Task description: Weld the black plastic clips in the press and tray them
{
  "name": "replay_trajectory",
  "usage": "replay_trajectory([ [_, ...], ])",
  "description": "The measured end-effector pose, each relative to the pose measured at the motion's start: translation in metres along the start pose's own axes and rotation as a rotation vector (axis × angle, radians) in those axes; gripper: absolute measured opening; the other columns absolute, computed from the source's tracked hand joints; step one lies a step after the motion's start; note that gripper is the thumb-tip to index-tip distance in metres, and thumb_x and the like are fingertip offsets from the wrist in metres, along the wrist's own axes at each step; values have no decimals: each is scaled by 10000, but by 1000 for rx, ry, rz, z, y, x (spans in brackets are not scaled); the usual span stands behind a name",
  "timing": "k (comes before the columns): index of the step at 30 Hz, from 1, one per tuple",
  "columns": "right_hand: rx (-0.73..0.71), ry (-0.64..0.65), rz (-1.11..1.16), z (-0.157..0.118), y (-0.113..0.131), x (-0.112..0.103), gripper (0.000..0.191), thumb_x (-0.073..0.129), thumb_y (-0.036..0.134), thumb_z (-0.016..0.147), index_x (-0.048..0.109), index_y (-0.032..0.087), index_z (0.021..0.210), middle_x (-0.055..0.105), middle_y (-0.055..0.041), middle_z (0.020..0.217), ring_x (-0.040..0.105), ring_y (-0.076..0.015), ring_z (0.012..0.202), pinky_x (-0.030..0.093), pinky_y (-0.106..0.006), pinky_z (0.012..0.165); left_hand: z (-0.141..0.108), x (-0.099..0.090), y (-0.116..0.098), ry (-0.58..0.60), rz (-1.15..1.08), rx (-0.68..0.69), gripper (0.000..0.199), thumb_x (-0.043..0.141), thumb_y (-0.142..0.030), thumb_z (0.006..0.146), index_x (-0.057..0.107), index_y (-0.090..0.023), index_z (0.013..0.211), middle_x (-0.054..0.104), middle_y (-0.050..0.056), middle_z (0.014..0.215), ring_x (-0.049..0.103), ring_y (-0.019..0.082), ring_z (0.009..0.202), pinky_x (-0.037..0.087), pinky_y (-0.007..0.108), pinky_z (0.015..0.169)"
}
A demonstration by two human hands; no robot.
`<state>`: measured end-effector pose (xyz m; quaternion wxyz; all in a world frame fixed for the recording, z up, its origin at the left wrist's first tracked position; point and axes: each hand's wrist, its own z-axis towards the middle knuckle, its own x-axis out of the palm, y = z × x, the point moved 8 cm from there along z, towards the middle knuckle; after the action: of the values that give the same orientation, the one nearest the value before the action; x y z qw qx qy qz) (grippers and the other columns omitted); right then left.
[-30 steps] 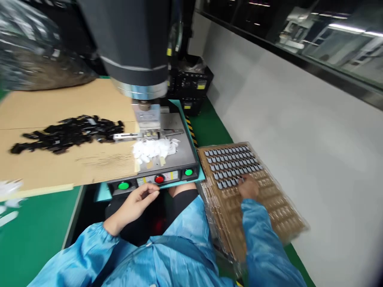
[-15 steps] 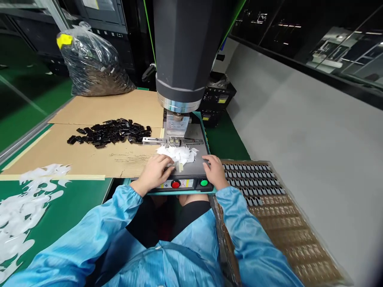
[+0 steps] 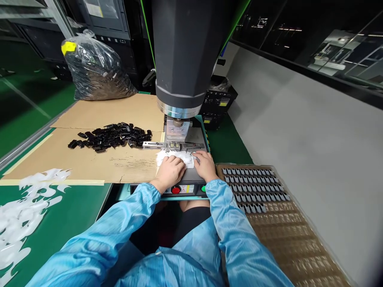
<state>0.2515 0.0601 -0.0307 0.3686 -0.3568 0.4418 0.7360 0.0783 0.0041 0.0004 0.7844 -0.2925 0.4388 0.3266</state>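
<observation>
The white pile (image 3: pixel 180 158) sat on the gray plate (image 3: pixel 197 134), just in front of the silver bar (image 3: pixel 174 145). The pile's long way ran from left to right, the same way as the silver bar, and its thin, curly bits pointed many ways.

The left hand (image 3: pixel 171 171) was in front of the silver bar, on the near side of the pile. Its fingers were bent and close together, but I can't tell if they held a bit. The right hand (image 3: pixel 205 164) was in front of the bar's right half. Its thumb and first finger were near each other by a small gray bit (image 3: pixel 196 158) at the pile's right end. I can't tell if they pinched it.

The black pile (image 3: pixel 116 135) lay left of the silver bar, on the cardboard (image 3: pixel 113 109). The red button (image 3: pixel 176 190) was in front of the bar, past the pile. The tray (image 3: pixel 287 239) was to the bar's right and lower down, with rows of gray pieces (image 3: pixel 249 185).

A bit before, the left hand was more to the left, and the right hand was apart from the pile. Now both had come in close. The right arm also hid part of the green button (image 3: pixel 204 188).
</observation>
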Motion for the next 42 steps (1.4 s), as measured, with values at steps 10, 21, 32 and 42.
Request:
replay_trajectory([
  [10, -10, -30, -5, 0, 1, -1, 270, 568, 261, 1038, 822, 241, 1127, 715, -85, 1308, 598, -292, 1154, 497, -449, 1054, -21, -33, 27, -168, -402, -147, 148, 565, -344, 1073, 657, -232, 1042, 721, 56, 1017, 664, 227, 979, 545, 404, 906],
  [21, -16, -3, -57, 7, 7, -2, 293, 610, 255, 986, 805, 259, 1204, 690, -80, 1365, 576, -305, 1183, 499, -466, 1066, -42, -67, 103, -294, -401, -275, 190, 574, -349, 1060, 717, -253, 1141, 769, 55, 1132, 720, 224, 1081, 590, 406, 988],
  [32, 35, -203, 108, 18, 24, -18, 286, 513, 362, 1057, 763, 232, 1107, 764, -89, 1000, 659, -274, 959, 519, -385, 882, 12, -47, 101, -188, -334, -165, 216, 518, -187, 1059, 723, -226, 1115, 756, 66, 1192, 703, 172, 1142, 573, 334, 1021],
  [42, -165, -100, -223, 63, 79, 7, 353, 463, 307, 1075, 794, 197, 1129, 721, -153, 1027, 601, -303, 967, 457, -409, 861, 47, -23, 98, 34, -113, -114, 219, 564, -261, 1048, 771, -198, 1083, 774, 93, 1133, 692, 228, 1177, 530, 368, 1058],
])
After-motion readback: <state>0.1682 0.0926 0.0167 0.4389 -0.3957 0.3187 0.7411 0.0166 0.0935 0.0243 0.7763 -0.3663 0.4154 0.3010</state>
